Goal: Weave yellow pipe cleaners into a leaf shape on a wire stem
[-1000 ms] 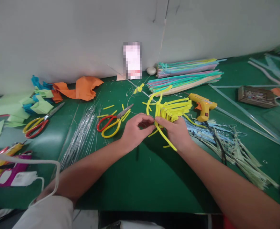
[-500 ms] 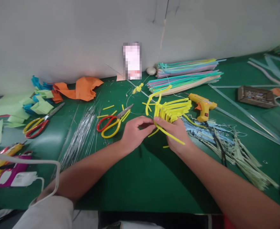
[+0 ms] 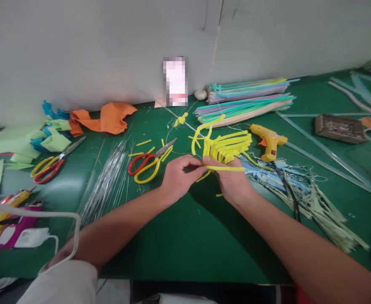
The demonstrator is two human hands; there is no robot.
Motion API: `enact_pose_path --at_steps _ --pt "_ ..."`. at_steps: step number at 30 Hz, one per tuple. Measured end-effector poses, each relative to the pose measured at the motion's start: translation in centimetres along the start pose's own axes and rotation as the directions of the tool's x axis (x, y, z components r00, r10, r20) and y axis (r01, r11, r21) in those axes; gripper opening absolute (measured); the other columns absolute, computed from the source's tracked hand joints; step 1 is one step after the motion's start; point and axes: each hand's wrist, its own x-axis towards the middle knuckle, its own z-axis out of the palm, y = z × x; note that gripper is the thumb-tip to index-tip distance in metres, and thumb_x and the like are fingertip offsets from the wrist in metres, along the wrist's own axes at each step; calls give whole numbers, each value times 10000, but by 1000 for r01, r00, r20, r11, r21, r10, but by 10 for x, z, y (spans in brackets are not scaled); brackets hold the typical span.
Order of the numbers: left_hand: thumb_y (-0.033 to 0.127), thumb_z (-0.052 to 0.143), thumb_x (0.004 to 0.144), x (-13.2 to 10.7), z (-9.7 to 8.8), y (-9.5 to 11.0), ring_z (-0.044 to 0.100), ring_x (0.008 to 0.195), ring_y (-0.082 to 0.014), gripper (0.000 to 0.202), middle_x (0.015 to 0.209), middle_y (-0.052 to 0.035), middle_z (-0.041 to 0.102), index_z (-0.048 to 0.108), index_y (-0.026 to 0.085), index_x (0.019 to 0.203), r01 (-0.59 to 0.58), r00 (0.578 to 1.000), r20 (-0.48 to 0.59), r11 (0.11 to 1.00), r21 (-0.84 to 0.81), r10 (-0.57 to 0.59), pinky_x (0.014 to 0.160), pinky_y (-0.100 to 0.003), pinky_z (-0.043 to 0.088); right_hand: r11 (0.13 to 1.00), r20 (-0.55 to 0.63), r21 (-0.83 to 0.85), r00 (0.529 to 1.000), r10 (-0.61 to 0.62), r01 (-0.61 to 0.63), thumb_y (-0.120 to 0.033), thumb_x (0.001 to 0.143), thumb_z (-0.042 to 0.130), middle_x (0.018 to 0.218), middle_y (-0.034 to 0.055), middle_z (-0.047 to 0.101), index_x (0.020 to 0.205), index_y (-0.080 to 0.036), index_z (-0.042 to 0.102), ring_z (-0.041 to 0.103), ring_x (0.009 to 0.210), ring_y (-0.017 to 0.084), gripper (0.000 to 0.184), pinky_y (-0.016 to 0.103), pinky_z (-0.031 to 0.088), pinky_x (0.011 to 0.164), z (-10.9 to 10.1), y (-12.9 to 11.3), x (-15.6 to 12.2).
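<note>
Both hands meet over the green table at a bunch of bent yellow pipe cleaners (image 3: 228, 145). My right hand (image 3: 232, 175) grips the bunch from below, its thumb pressed on the near edge. One long yellow strand lies across that hand, pointing right. My left hand (image 3: 182, 175) is closed in a pinch at the bunch's left edge; a thin wire loops up from there. Scissors (image 3: 150, 162) with red and yellow handles lie left of my left hand among short yellow cut pieces. A small yellow knotted piece (image 3: 181, 119) sits on a wire behind the hands.
A yellow glue gun (image 3: 269, 141) lies right of the bunch, near blue and green tassels (image 3: 318, 202). Pipe cleaner bundles (image 3: 245, 105) and a phone (image 3: 175, 80) are at the back. Silver wires (image 3: 106, 181), second scissors (image 3: 57, 162) and orange paper (image 3: 115, 118) lie left.
The long yellow strand over my right hand has swung up from a downward slant to nearly level. The bunch has shifted slightly left; both hands keep their hold.
</note>
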Motion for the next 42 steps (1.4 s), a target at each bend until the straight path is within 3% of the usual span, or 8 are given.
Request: enact_pose_path --at_steps 4,21,27,31,37,42 --pt "264 734 758 -1 1 -2 596 632 -104 121 703 -8 666 678 163 720 54 998 -13 998 -43 -55 611 -234 476 1000 -1 -6 1000 -11 11 -241 679 787 757 -19 636 785 -197 692 569 709 128 148 283 464 703 0 0 0" --pt "278 740 733 3 0 -7 517 550 -81 191 611 13 581 618 156 652 76 997 9 982 -171 -75 519 -216 415 998 11 -62 1000 8 -7 -273 668 765 775 6 665 757 -203 665 601 727 169 151 325 477 706 2 1 -1" --pt "341 747 729 4 2 -7 565 581 -88 226 654 6 615 638 143 733 196 980 76 942 -273 -183 573 -226 479 999 -12 -39 1000 15 -15 -269 671 765 709 -16 629 746 -192 657 567 658 139 152 292 450 630 1 0 1" --pt "350 751 728 3 3 -5 595 589 -101 226 684 -6 655 670 149 794 231 973 53 935 -270 -225 584 -241 511 999 -41 -40 999 5 -7 -300 675 765 745 -8 643 756 -192 659 569 671 137 172 290 450 629 0 0 2" --pt "322 735 745 4 1 -8 592 557 -103 183 635 6 638 664 154 764 243 970 46 944 -222 -238 558 -239 492 997 -67 -73 998 17 -22 -276 644 778 732 -3 639 737 -186 659 562 679 145 176 293 453 631 -1 4 1" --pt "336 748 722 6 2 -9 565 536 -94 208 577 22 602 648 155 742 320 945 58 880 -351 -321 545 -232 469 994 -30 -109 999 24 -27 -325 714 733 703 2 637 742 -182 666 561 643 139 160 282 441 604 -4 4 0"
